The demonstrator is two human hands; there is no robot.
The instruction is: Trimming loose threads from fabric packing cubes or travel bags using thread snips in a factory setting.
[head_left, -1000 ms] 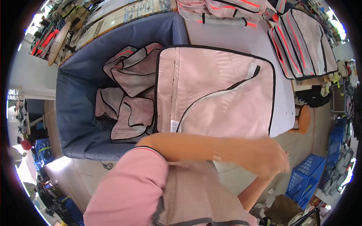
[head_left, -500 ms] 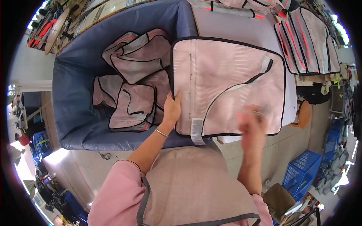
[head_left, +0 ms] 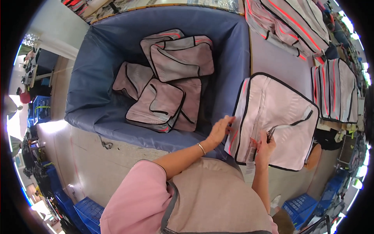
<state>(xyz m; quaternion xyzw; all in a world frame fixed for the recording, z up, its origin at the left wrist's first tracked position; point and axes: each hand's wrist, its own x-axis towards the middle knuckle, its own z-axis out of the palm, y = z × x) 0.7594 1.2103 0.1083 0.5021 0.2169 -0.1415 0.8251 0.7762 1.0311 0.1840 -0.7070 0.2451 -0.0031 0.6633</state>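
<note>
A pale pink mesh pouch with black piping (head_left: 280,117) lies flat on the table at my right. My left hand (head_left: 220,130) presses on its left edge, fingers spread, a thin bracelet on the wrist. My right hand (head_left: 265,146) is closed around a small dark tool, its tip resting on the pouch near the hanging label at the lower left corner. Left of the pouch stands a large blue fabric bin (head_left: 97,78) with several finished pink pouches (head_left: 163,89) piled inside.
Stacks of similar pouches with orange stripes lie at the top right (head_left: 296,27) and far right (head_left: 337,89) of the table. Blue plastic crates (head_left: 302,202) stand on the floor at lower right and lower left. A person sits far left.
The view has swung left, so the pouch now lies right of centre. My left hand stays on its left edge; my right hand, blurred before, rests still on the pouch's lower left corner.
</note>
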